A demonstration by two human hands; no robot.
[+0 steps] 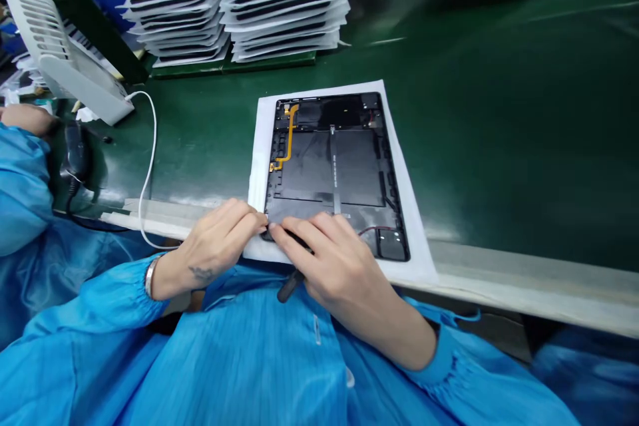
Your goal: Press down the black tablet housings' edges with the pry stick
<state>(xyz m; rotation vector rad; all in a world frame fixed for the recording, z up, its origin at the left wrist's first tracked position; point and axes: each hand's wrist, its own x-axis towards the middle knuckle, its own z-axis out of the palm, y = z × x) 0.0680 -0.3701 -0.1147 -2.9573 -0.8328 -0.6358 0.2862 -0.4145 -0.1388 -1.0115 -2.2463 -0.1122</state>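
Observation:
A black tablet back housing (pixel 357 160) lies open side up on a white sheet (pixel 409 213), with an orange flex cable (pixel 290 136) along its left side and a thin red wire near its lower right. At the lower left corner of the housing, my left hand (pixel 217 239) has its fingertips pressed together; whatever they pinch is hidden. My right hand (pixel 332 253) is curled over the lower edge, its fingertips close to the left ones. From beneath its palm sticks out the dark handle of a tool (pixel 290 287), whose tip I cannot see.
Tall stacks of housings between white sheets (pixel 289 6) stand at the back left of the green table (pixel 499 133). A white fan-like device (pixel 84 73) with a white cable (pixel 150 173) is at left. Beside a black corded tool (pixel 76 150) is another person's hand (pixel 27 118).

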